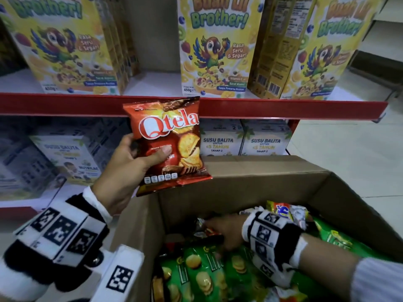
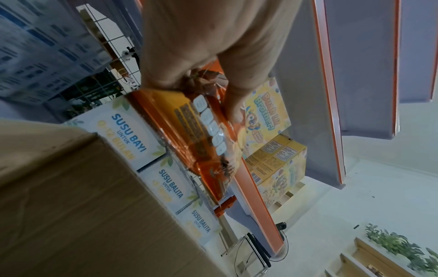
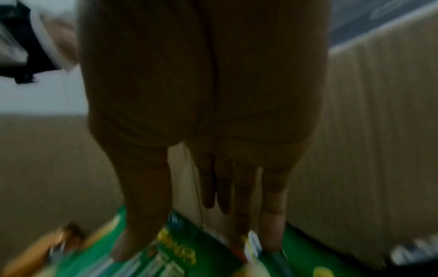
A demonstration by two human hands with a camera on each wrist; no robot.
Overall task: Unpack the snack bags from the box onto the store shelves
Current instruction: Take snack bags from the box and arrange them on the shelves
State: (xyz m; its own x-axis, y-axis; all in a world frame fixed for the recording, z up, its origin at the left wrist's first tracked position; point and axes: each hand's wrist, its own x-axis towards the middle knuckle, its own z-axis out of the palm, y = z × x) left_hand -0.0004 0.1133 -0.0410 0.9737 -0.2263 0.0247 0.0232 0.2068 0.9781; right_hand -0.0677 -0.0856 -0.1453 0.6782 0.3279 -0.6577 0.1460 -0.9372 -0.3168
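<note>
Left hand [image 1: 128,162] pinches red snack bag [image 1: 170,142] mid-body — light, crinkly, crushable; right hand [image 1: 226,232] fingers straight, reaching into box [image 1: 250,179].

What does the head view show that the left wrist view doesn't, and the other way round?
Only the head view shows the right hand reaching among green snack bags inside the open cardboard box. Only the left wrist view shows a white SUSU BAYI milk carton and a potted plant. Both show the left hand gripping the red Qtela snack bag.
</note>
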